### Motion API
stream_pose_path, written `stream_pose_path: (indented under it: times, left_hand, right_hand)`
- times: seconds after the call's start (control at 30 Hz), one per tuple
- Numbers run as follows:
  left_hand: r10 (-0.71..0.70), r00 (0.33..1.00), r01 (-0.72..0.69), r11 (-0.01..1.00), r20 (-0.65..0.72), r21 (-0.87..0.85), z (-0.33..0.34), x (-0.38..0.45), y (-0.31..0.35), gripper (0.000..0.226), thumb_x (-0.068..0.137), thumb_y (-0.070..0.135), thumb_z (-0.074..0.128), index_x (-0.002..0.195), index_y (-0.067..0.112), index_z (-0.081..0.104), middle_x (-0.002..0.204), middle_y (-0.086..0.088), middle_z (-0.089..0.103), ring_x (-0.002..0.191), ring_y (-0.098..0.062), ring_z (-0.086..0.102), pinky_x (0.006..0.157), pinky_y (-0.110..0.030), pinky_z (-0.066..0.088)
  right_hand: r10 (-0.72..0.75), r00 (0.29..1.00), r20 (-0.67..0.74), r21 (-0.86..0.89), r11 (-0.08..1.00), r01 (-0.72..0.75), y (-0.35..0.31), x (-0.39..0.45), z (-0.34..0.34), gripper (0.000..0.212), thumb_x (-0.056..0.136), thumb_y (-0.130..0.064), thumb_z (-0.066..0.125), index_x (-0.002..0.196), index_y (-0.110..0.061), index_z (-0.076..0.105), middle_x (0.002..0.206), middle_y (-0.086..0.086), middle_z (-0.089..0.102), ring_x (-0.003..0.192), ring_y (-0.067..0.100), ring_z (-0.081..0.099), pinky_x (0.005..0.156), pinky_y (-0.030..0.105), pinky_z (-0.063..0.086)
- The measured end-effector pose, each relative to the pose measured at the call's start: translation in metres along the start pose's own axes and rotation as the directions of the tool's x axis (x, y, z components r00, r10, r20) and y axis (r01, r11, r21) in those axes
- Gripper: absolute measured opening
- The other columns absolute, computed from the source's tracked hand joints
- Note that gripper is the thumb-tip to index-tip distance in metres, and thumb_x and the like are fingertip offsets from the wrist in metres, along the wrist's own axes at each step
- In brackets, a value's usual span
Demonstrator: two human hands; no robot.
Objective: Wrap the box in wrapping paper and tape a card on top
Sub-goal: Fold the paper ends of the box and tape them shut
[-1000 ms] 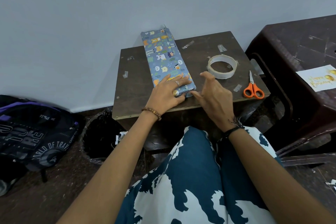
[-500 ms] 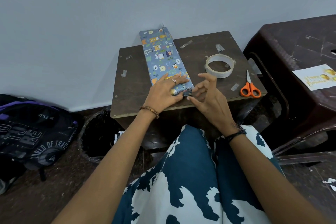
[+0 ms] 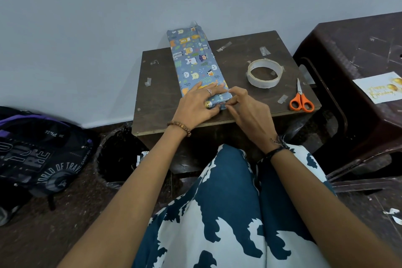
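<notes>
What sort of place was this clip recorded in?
Probably a plain room at home, used as a makeshift craft spot: a small worn wooden table against a bare wall, a backpack on the floor, and a dark plastic stool holding a birthday card.

1. The left hand (image 3: 196, 104) lies palm down with its fingers straight and spread flat, rings on two fingers and a bead bracelet at the wrist.
2. The right hand (image 3: 248, 109) sits just beside it, fingers curled and fingertips (image 3: 228, 105) pinched together, a dark band round the wrist.
3. Both forearms are bare and reach forward.
</notes>
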State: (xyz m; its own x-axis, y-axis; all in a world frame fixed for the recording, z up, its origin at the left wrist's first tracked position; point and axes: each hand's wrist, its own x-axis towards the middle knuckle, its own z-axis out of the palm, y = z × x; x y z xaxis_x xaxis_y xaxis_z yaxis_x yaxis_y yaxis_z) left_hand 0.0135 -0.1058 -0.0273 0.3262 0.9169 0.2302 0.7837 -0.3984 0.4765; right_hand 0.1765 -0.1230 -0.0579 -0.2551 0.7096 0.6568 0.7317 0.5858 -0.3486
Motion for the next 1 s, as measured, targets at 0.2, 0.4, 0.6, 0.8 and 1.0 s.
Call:
stream_pose_path:
  times: [0.2, 0.4, 0.6, 0.8, 1.0]
  left_hand:
    - [0.008, 1.000, -0.007, 1.000, 0.012, -0.025, 0.002, 0.001, -0.003, 0.045, 0.080, 0.013, 0.064, 0.123, 0.025, 0.058, 0.135, 0.010, 0.052, 0.131, -0.004, 0.040, 0.112, -0.020, 0.009]
    - [-0.005, 1.000, 0.005, 1.000, 0.000, -0.003, 0.002, 0.001, -0.001, 0.044, 0.080, 0.017, 0.064, 0.123, 0.027, 0.058, 0.133, 0.013, 0.053, 0.129, -0.002, 0.041, 0.113, -0.022, 0.012]
    - [-0.037, 0.999, 0.037, 0.999, -0.011, -0.015, 0.001, 0.001, -0.001, 0.040, 0.080, 0.019, 0.066, 0.118, 0.029, 0.060, 0.132, 0.015, 0.054, 0.128, 0.002, 0.041, 0.113, -0.020, 0.013]
    - [-0.077, 0.997, 0.077, 0.997, -0.007, -0.017, -0.005, -0.002, 0.007, 0.042, 0.085, 0.020, 0.063, 0.124, 0.032, 0.055, 0.135, 0.017, 0.049, 0.111, 0.016, 0.019, 0.109, -0.016, 0.014]
    - [-0.073, 0.997, 0.073, 0.997, 0.003, -0.024, 0.000, 0.002, -0.002, 0.041, 0.083, 0.024, 0.065, 0.121, 0.036, 0.056, 0.135, 0.017, 0.050, 0.129, 0.006, 0.030, 0.115, -0.025, 0.018]
  right_hand:
    - [-0.222, 0.970, -0.096, -0.217, 0.956, 0.197, 0.002, -0.001, 0.013, 0.022, 0.086, -0.010, 0.050, 0.106, -0.013, 0.042, 0.071, 0.004, 0.062, 0.059, 0.020, 0.061, 0.049, 0.030, 0.045]
    - [-0.092, 0.991, -0.100, -0.134, 0.988, 0.078, -0.003, -0.002, 0.012, 0.032, 0.085, -0.017, 0.051, 0.116, -0.015, 0.041, 0.075, 0.001, 0.067, 0.064, 0.017, 0.065, 0.053, 0.023, 0.040]
    - [0.148, 0.984, 0.100, 0.153, 0.975, -0.162, -0.004, -0.005, -0.005, 0.057, 0.085, -0.011, 0.066, 0.122, -0.025, 0.026, 0.088, -0.006, 0.066, 0.075, 0.014, 0.065, 0.055, 0.032, 0.051]
    - [0.113, 0.980, 0.166, 0.130, 0.982, -0.135, -0.004, -0.007, -0.003, 0.055, 0.087, -0.013, 0.064, 0.123, -0.027, 0.024, 0.090, -0.008, 0.067, 0.076, 0.012, 0.066, 0.055, 0.023, 0.042]
    - [0.149, 0.977, 0.156, 0.161, 0.972, -0.174, -0.006, -0.003, -0.001, 0.047, 0.091, -0.014, 0.057, 0.121, -0.029, 0.024, 0.091, -0.008, 0.068, 0.080, 0.013, 0.065, 0.059, 0.032, 0.047]
